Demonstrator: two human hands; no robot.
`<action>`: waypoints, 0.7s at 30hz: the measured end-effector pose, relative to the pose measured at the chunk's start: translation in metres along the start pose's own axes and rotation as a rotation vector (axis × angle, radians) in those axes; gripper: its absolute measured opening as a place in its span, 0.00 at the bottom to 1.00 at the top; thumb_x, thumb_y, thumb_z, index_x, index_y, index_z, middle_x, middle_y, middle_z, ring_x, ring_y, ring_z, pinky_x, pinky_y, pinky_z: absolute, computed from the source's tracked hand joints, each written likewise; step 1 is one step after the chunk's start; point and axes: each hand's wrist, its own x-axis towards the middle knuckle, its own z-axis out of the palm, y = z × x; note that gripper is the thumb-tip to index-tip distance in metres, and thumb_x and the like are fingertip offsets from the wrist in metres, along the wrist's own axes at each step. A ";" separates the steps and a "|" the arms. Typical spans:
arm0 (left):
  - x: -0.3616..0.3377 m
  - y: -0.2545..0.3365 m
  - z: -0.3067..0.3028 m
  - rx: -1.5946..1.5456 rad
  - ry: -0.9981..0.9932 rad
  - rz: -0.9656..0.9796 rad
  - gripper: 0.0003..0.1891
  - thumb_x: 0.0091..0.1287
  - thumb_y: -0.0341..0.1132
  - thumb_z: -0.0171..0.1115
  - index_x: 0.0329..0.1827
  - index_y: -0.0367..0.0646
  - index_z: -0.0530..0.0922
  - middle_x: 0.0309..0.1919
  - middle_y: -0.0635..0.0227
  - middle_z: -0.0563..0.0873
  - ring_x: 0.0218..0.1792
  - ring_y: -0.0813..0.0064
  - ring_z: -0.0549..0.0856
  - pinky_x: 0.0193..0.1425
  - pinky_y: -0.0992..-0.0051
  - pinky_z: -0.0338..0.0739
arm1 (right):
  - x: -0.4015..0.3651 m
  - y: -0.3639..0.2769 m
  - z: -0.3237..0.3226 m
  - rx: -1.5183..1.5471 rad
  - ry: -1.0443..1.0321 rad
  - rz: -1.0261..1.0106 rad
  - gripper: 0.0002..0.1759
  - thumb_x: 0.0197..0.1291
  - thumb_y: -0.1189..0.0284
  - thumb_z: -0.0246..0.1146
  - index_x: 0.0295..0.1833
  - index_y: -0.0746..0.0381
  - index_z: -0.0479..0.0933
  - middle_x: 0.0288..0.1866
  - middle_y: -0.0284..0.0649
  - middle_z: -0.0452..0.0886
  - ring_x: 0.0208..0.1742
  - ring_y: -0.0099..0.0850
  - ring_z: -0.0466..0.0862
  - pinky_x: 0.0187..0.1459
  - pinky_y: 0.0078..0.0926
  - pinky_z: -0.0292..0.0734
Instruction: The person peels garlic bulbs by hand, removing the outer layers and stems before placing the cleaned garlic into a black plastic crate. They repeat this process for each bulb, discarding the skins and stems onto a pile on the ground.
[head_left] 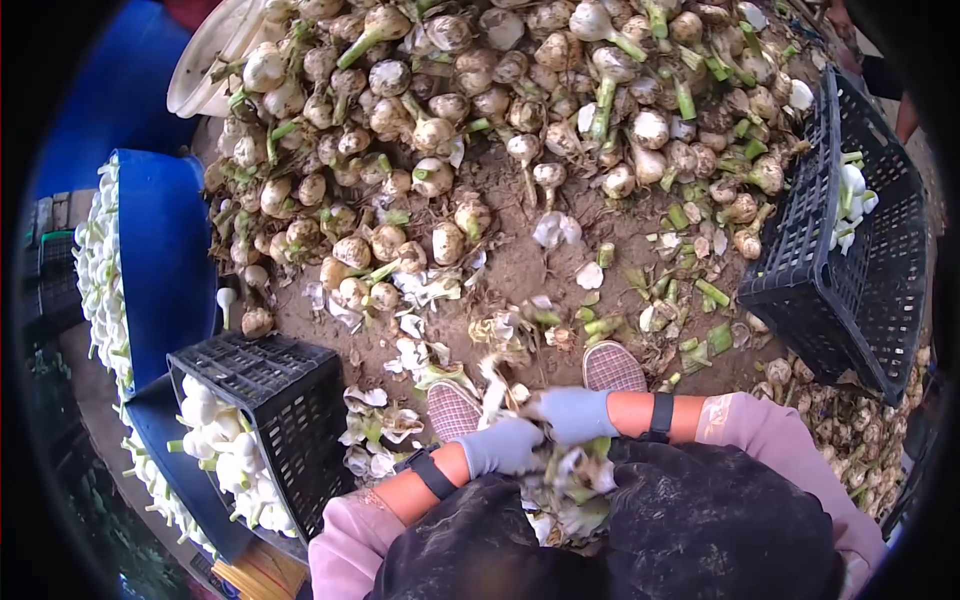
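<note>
My left hand (505,446), in a grey glove, is closed low in the view, above the lap. Beside it is my right hand (570,413), gloved alike, its fingers curled in and smeared by motion. The two nearly touch, and what they grip is hidden. Pale strips of garlic skin (493,385) hang or fly just beyond the left hand. Below both hands, loose garlic peelings (570,490) lie between the knees. A large heap of soiled garlic bulbs (430,130) with cut green stems covers the ground ahead.
At left stands a black crate (300,400) with clean white garlic (225,450), near a blue container (165,270) of more garlic. A tilted black crate (840,290) at right holds a few white bulbs (853,205). Peelings and stem pieces (713,292) litter the soil around my shoes (613,367).
</note>
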 end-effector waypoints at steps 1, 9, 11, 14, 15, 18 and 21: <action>-0.009 0.001 0.012 -0.129 0.003 0.163 0.21 0.65 0.44 0.62 0.53 0.37 0.81 0.47 0.52 0.85 0.52 0.60 0.83 0.55 0.67 0.77 | -0.003 0.002 0.002 0.111 -0.120 -0.088 0.22 0.59 0.67 0.59 0.59 0.60 0.76 0.49 0.52 0.83 0.49 0.45 0.83 0.53 0.40 0.76; 0.016 -0.006 0.005 -0.356 0.260 0.209 0.19 0.64 0.39 0.62 0.58 0.46 0.80 0.40 0.53 0.87 0.40 0.56 0.86 0.49 0.66 0.80 | 0.046 -0.032 -0.161 -0.709 1.079 0.084 0.19 0.50 0.80 0.60 0.47 0.52 0.81 0.44 0.40 0.80 0.43 0.40 0.81 0.47 0.40 0.75; -0.021 0.008 -0.041 -0.349 0.564 0.209 0.18 0.67 0.37 0.62 0.58 0.42 0.79 0.50 0.52 0.83 0.51 0.61 0.85 0.55 0.67 0.78 | 0.061 -0.010 -0.180 -0.609 0.955 0.128 0.17 0.51 0.81 0.59 0.46 0.53 0.81 0.46 0.40 0.80 0.45 0.41 0.81 0.49 0.40 0.76; -0.044 -0.004 -0.072 -0.272 1.580 0.077 0.22 0.61 0.32 0.66 0.59 0.39 0.76 0.52 0.50 0.81 0.53 0.50 0.81 0.59 0.59 0.75 | 0.047 -0.011 -0.186 -0.148 1.003 0.036 0.14 0.53 0.83 0.60 0.45 0.59 0.82 0.50 0.44 0.81 0.47 0.41 0.83 0.52 0.32 0.77; -0.050 -0.005 -0.084 -0.192 1.778 0.004 0.26 0.59 0.30 0.69 0.61 0.38 0.75 0.55 0.50 0.79 0.55 0.49 0.79 0.61 0.60 0.75 | 0.040 -0.018 -0.177 -0.015 0.984 -0.057 0.15 0.55 0.83 0.61 0.48 0.60 0.81 0.49 0.43 0.81 0.46 0.37 0.82 0.51 0.30 0.77; -0.043 -0.011 -0.089 -0.090 1.655 0.109 0.33 0.55 0.27 0.73 0.66 0.38 0.71 0.55 0.55 0.79 0.57 0.63 0.80 0.61 0.69 0.75 | 0.020 -0.052 -0.143 0.615 0.882 -0.277 0.19 0.61 0.80 0.61 0.58 0.66 0.76 0.46 0.40 0.83 0.46 0.25 0.80 0.49 0.23 0.76; -0.034 -0.014 -0.087 -0.649 1.559 0.151 0.28 0.59 0.25 0.71 0.62 0.29 0.70 0.54 0.58 0.79 0.53 0.72 0.81 0.57 0.75 0.78 | 0.006 -0.045 -0.135 0.974 0.790 -0.213 0.20 0.65 0.75 0.61 0.61 0.67 0.73 0.45 0.38 0.83 0.41 0.19 0.80 0.42 0.18 0.77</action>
